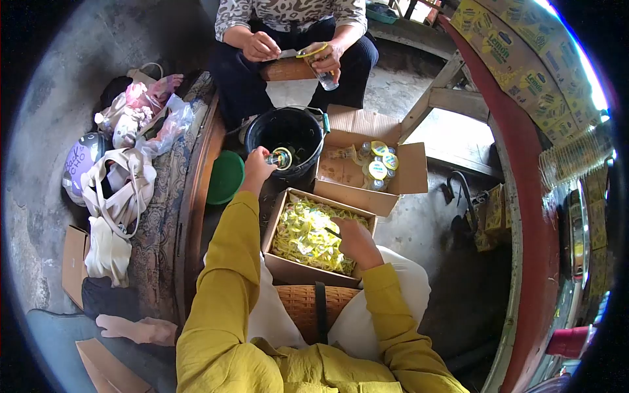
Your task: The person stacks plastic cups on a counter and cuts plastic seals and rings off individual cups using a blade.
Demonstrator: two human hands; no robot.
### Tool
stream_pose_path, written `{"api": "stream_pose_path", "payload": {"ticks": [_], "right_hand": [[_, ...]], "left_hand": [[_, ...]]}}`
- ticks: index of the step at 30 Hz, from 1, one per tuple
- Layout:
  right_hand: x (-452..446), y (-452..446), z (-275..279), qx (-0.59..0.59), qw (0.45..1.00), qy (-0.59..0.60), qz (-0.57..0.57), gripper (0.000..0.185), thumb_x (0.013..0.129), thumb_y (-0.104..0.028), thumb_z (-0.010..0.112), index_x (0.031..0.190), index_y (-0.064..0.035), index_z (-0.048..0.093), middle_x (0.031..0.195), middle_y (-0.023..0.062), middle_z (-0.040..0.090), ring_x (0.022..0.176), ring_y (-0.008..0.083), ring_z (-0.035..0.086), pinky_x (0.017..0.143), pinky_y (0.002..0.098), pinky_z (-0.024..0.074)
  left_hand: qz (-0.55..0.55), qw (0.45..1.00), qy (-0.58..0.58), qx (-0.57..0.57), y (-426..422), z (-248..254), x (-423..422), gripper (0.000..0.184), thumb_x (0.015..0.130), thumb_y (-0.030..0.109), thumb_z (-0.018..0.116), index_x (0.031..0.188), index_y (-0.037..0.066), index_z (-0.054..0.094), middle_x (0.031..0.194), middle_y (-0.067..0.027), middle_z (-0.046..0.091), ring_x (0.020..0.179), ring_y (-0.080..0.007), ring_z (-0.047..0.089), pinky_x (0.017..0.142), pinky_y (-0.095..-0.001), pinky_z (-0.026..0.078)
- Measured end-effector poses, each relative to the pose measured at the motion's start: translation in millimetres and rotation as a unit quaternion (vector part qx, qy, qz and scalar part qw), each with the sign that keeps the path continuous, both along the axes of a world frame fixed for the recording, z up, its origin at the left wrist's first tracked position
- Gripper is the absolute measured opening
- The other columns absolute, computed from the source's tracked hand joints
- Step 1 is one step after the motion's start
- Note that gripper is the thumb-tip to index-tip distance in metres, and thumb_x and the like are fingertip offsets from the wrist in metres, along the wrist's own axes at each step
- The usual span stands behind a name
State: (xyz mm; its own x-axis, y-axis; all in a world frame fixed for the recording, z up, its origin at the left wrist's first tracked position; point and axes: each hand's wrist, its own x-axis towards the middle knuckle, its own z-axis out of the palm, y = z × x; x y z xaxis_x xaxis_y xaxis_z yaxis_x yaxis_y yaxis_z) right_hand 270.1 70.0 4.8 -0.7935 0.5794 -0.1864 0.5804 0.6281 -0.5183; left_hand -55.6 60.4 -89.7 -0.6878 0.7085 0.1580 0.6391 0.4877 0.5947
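Observation:
My left hand (pixel 257 171) grips a small clear plastic cup (pixel 280 158), tilted at the near rim of a black bucket (pixel 254 131). My right hand (pixel 359 243) is closed above a cardboard box (pixel 298 264) filled with yellow-green printed strips or wrappers (pixel 308 229). A thin dark object (pixel 333 232) juts out from its fingers; what kind it is I cannot make out. Behind that box, an open carton (pixel 357 187) holds several clear cups with yellow-and-white printed lids (pixel 378 169).
Opposite me sits a person (pixel 291 52) holding a clear cup (pixel 327 80) with a yellow rim. A green basin (pixel 226 177) stands left of the bucket. Bags (pixel 121 180) lie on the left, and stacked clear cups (pixel 576 160) hang at the right.

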Motion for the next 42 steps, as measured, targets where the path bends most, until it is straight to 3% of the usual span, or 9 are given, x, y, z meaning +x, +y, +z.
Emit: {"api": "stream_pose_path", "payload": {"ticks": [6, 18, 20, 22, 24, 25, 32, 38, 42], "right_hand": [[-3.1, -3.6, 2.0, -0.005, 1.0, 0.012, 0.002, 0.053, 0.061, 0.007, 0.053, 0.112, -0.0066, 0.054, 0.086, 0.0209, 0.058, 0.083, 0.0377, 0.056, 0.072, 0.0426, 0.0457], [0.4, -2.0, -9.2, 0.006, 0.999, 0.036, 0.02, 0.052, 0.061, 0.005, 0.052, 0.111, -0.0055, 0.055, 0.09, 0.0232, 0.058, 0.086, 0.0397, 0.055, 0.074, 0.0443, 0.0445], [0.0, -2.3, -5.3, 0.009, 1.0, 0.016, 0.019, 0.052, 0.061, 0.004, 0.052, 0.111, -0.0063, 0.055, 0.09, 0.0224, 0.058, 0.085, 0.0399, 0.055, 0.074, 0.0444, 0.0445], [1.0, 0.7, -6.8, -0.018, 1.0, 0.016, -0.004, 0.051, 0.063, 0.004, 0.05, 0.112, -0.0076, 0.055, 0.094, 0.0211, 0.058, 0.088, 0.0381, 0.055, 0.074, 0.0447, 0.0446], [8.4, -4.2, -18.2, 0.017, 0.99, 0.13, -0.047, 0.054, 0.065, 0.003, 0.049, 0.117, -0.0112, 0.051, 0.093, 0.0211, 0.058, 0.088, 0.0375, 0.055, 0.074, 0.0452, 0.0448], [10.2, -5.7, -22.4, 0.021, 0.989, 0.135, -0.058, 0.054, 0.065, 0.003, 0.049, 0.117, -0.0104, 0.051, 0.093, 0.0212, 0.058, 0.089, 0.0379, 0.055, 0.075, 0.0447, 0.0449], [32.0, -4.8, -21.1, 0.023, 0.985, 0.151, -0.074, 0.051, 0.065, 0.004, 0.05, 0.115, -0.0045, 0.049, 0.092, 0.0204, 0.057, 0.088, 0.0382, 0.054, 0.075, 0.0439, 0.044], [45.8, -22.4, -24.6, 0.046, 0.928, 0.363, -0.077, 0.051, 0.064, 0.006, 0.052, 0.114, -0.0018, 0.05, 0.085, 0.0173, 0.057, 0.078, 0.0341, 0.055, 0.072, 0.041, 0.045], [52.3, -34.1, -7.4, -0.035, 0.943, 0.315, -0.097, 0.051, 0.064, 0.005, 0.054, 0.114, -0.0031, 0.049, 0.086, 0.0161, 0.055, 0.078, 0.0344, 0.055, 0.072, 0.0413, 0.0445]], "left_hand": [[-0.047, 0.998, 0.024, -0.025, -6.0, -4.6, 3.1, 0.038, 0.053, 0.014, 0.075, 0.083, 0.007, 0.052, 0.086, -0.0114, 0.056, 0.085, -0.0293, 0.056, 0.072, -0.0392, 0.046], [0.017, 0.988, 0.063, 0.137, -9.0, -10.5, -0.6, 0.037, 0.055, 0.019, 0.075, 0.084, 0.009, 0.054, 0.082, -0.0105, 0.057, 0.082, -0.0294, 0.056, 0.071, -0.0385, 0.046], [0.009, 0.999, -0.001, 0.042, -13.2, -17.7, 2.4, 0.037, 0.058, 0.024, 0.076, 0.086, 0.009, 0.056, 0.081, -0.0104, 0.061, 0.073, -0.0281, 0.059, 0.066, -0.0367, 0.048], [0.126, 0.96, -0.211, 0.135, 4.9, -39.4, -13.4, 0.036, 0.062, 0.025, 0.076, 0.087, 0.007, 0.058, 0.081, -0.0093, 0.063, 0.064, -0.0226, 0.061, 0.059, -0.0326, 0.05], [0.078, 0.773, -0.515, 0.361, 3.9, 0.1, 8.8, 0.031, 0.07, 0.016, 0.072, 0.092, 0.007, 0.052, 0.076, -0.0036, 0.058, 0.06, -0.0109, 0.057, 0.054, -0.0239, 0.049], [0.072, 0.748, -0.548, 0.367, 4.0, 11.3, 17.7, 0.033, 0.072, 0.015, 0.071, 0.095, 0.008, 0.048, 0.079, -0.0019, 0.056, 0.063, -0.0097, 0.055, 0.056, -0.0233, 0.049], [-0.073, 0.756, -0.507, 0.407, 27.5, 155.1, 89.5, 0.042, 0.074, 0.018, 0.07, 0.103, 0.009, 0.04, 0.088, -0.0022, 0.055, 0.082, -0.0116, 0.056, 0.067, -0.0252, 0.049], [-0.206, 0.746, -0.309, 0.553, 88.5, 365.6, 178.1, 0.036, 0.074, 0.025, 0.071, 0.095, 0.002, 0.052, 0.086, -0.0027, 0.058, 0.072, -0.0081, 0.055, 0.057, -0.0204, 0.045], [-0.323, 0.707, -0.299, 0.554, 123.7, 473.9, 243.6, 0.033, 0.07, 0.022, 0.075, 0.092, 0.005, 0.057, 0.093, -0.0015, 0.06, 0.08, -0.0062, 0.057, 0.058, -0.0199, 0.048]]}}
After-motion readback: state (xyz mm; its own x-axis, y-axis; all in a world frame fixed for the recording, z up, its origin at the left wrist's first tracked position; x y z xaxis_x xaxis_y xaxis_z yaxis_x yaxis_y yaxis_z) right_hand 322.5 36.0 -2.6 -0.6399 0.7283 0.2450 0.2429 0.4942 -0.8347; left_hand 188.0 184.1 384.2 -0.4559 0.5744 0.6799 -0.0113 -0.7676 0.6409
